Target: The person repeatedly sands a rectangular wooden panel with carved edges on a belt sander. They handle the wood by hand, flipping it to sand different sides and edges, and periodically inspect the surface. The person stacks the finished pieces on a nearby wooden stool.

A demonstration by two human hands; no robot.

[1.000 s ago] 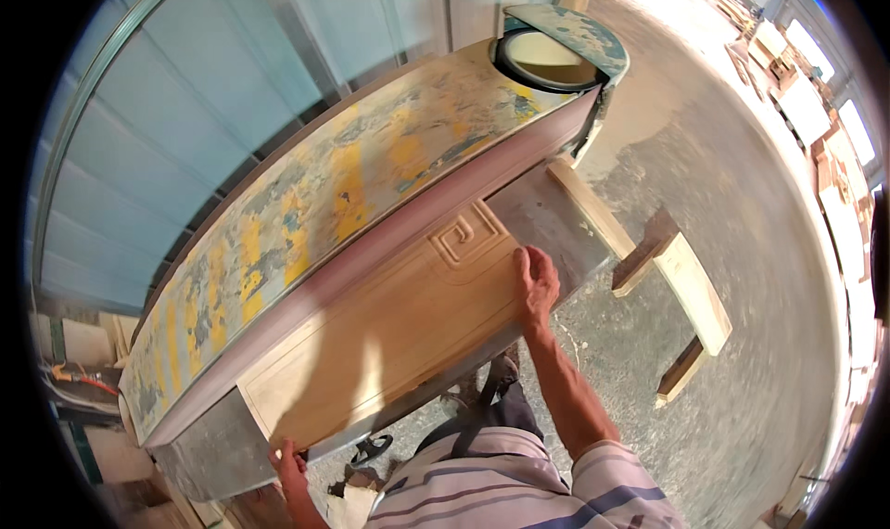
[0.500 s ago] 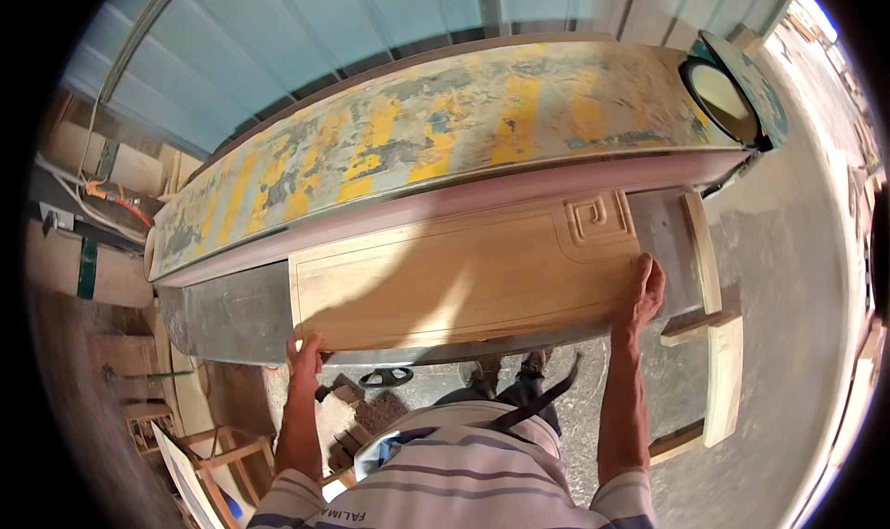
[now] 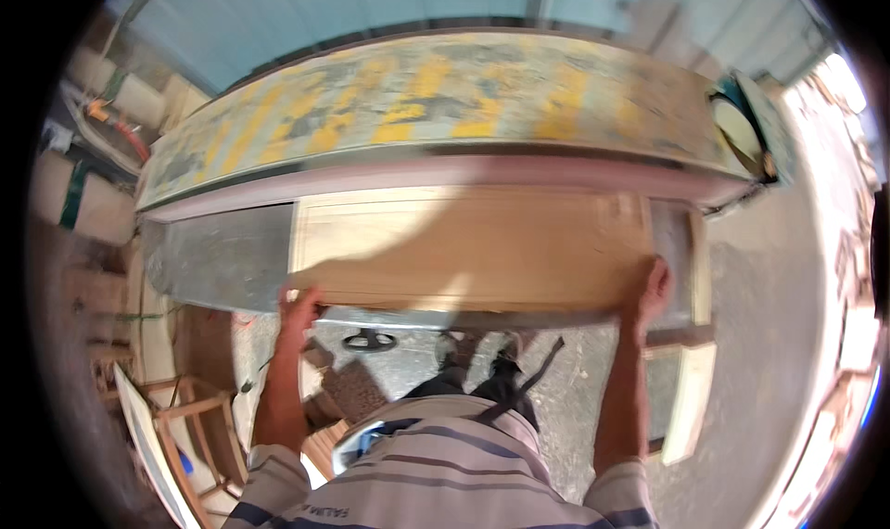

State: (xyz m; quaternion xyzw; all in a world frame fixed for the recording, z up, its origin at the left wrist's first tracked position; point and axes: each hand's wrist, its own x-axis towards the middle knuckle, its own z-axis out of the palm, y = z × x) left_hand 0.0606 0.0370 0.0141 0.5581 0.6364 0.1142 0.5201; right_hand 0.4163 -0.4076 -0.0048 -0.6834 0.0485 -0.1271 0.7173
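Observation:
A pale wooden panel (image 3: 436, 260) with a grooved border lies flat on the grey metal table (image 3: 222, 255) of a long machine. Its far long edge runs along a pinkish belt-like strip (image 3: 371, 180); blur hides whether they touch. My left hand (image 3: 302, 305) grips the panel's near left corner, fingers closed on the edge. At the right end, my right hand (image 3: 653, 290) is wrapped round the panel's side near its front corner. The carved square pattern at the far right corner is smeared by motion.
A worn cover (image 3: 408, 112) with yellow stripes tops the machine, before a light blue metal wall (image 3: 371, 5). Wooden framing (image 3: 691, 404) stands at the right. Below left are a black handwheel (image 3: 369, 341) and a wooden frame (image 3: 190, 413). Cables and a cylindrical motor-like body (image 3: 102, 204) sit far left.
The view has turned and blurred. The panel now looks more level and squarer to the strip. Both hands keep their hold at its two ends.

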